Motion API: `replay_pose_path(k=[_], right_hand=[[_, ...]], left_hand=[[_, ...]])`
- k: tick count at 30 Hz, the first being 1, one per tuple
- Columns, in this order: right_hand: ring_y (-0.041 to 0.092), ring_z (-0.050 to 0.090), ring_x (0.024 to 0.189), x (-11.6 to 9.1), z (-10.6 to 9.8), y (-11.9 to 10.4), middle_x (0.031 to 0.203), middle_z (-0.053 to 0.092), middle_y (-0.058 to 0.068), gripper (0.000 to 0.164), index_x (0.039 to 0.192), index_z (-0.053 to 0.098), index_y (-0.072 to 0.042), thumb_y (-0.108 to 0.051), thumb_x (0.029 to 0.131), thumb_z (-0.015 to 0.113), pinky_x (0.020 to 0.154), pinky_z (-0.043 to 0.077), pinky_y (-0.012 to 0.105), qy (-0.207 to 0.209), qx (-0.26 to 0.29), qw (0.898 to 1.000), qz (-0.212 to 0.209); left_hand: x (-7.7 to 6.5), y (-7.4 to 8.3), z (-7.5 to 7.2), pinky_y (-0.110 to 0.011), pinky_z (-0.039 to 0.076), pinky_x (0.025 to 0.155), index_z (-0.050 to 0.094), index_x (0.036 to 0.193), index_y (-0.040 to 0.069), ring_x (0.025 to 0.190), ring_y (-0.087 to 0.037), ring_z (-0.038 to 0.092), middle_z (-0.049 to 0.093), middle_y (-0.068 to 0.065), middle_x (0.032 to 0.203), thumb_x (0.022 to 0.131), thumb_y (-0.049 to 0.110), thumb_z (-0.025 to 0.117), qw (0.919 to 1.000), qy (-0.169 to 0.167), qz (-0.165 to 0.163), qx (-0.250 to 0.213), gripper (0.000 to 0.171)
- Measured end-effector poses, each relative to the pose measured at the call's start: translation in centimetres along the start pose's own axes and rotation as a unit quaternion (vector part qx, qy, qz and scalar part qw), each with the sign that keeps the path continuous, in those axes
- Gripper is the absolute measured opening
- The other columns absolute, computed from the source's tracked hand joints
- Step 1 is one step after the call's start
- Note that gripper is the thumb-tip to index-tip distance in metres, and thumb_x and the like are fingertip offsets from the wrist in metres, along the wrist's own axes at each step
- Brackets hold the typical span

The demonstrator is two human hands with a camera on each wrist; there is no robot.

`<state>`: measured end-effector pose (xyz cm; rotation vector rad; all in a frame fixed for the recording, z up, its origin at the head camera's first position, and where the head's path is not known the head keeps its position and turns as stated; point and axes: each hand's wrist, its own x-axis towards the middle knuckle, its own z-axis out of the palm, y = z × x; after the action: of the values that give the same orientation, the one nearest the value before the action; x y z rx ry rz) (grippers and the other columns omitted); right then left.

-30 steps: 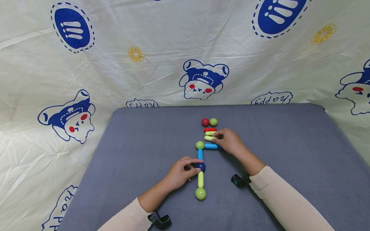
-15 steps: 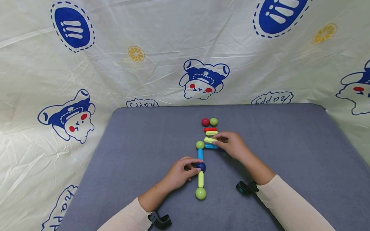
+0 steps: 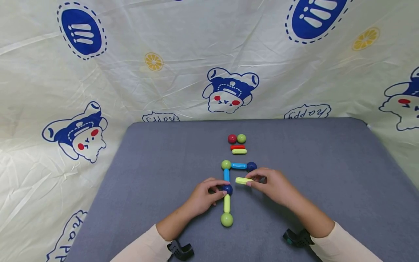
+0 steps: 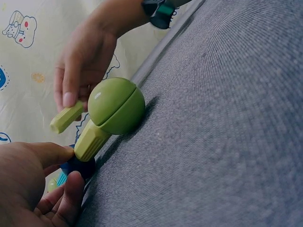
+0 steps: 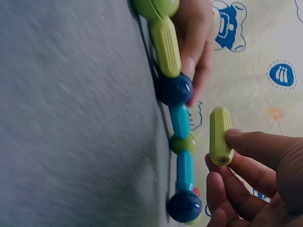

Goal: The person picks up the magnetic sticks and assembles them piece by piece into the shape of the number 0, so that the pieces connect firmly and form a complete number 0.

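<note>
My left hand (image 3: pixel 203 198) pinches a dark blue ball (image 3: pixel 228 190) between thumb and fingers. That ball sits mid-line in a chain: a yellow-green rod (image 3: pixel 227 203) and a large green ball (image 4: pixel 113 106) on the near side, a light blue rod (image 3: pixel 226 174) and a green ball (image 3: pixel 226 165) on the far side. From the far green ball, another light blue rod (image 3: pixel 239 166) runs right to a second dark blue ball (image 3: pixel 251 166). My right hand (image 3: pixel 275 185) holds a loose yellow-green rod (image 5: pixel 219 135) by one end, its free end pointing at the chain.
At the back of the grey table (image 3: pixel 163 156) lie a red rod (image 3: pixel 237 147) and a yellow-green rod (image 3: pixel 239 151). Behind them sit a red ball (image 3: pixel 232 138) and a green ball (image 3: pixel 241 138). A printed curtain (image 3: pixel 183 91) hangs beyond the table's far edge.
My right hand has brought the yellow-green rod from the back group toward me, past the light blue rod, to the chain's right side. The left hand has stayed on the blue ball.
</note>
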<state>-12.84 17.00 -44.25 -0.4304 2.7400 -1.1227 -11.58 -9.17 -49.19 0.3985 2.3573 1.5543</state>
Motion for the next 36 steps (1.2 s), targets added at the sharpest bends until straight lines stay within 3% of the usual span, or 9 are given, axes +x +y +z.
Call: replay_pose_path(k=[5, 14, 36], right_hand=[[0.008, 0.058, 0.082, -1.2, 0.8, 0.0, 0.091, 0.067, -0.008, 0.011, 0.103, 0.076, -0.024, -0.026, 0.092, 0.075, 0.071, 0.048, 0.024, -0.029, 0.008, 1.000, 0.007], [0.001, 0.057, 0.078, -2.7, 2.0, 0.1, 0.093, 0.068, -0.010, 0.009, 0.100, 0.076, -0.026, -0.030, 0.091, 0.075, 0.068, 0.048, 0.021, -0.076, 0.027, 0.997, -0.016], [0.003, 0.057, 0.072, -3.4, 3.4, 0.4, 0.089, 0.068, -0.008, 0.013, 0.099, 0.076, -0.024, -0.034, 0.091, 0.075, 0.064, 0.049, 0.023, -0.137, 0.073, 0.988, -0.010]], left_hand=[[0.0, -0.1, 0.0, -0.026, 0.055, 0.055, 0.074, 0.123, 0.024, 0.068, -0.010, 0.056, 0.063, -0.003, 0.107, 0.096, 0.023, 0.071, 1.0000, 0.006, 0.002, -0.001, 0.027], [0.0, -0.2, 0.1, -0.029, 0.056, 0.055, 0.071, 0.127, 0.022, 0.071, -0.011, 0.058, 0.061, -0.006, 0.119, 0.098, 0.025, 0.069, 0.9995, 0.023, -0.006, -0.019, 0.029], [0.2, -0.1, 0.0, -0.029, 0.057, 0.053, 0.069, 0.131, 0.019, 0.061, -0.009, 0.057, 0.058, -0.009, 0.124, 0.099, 0.022, 0.068, 0.9990, 0.032, -0.006, -0.031, 0.032]])
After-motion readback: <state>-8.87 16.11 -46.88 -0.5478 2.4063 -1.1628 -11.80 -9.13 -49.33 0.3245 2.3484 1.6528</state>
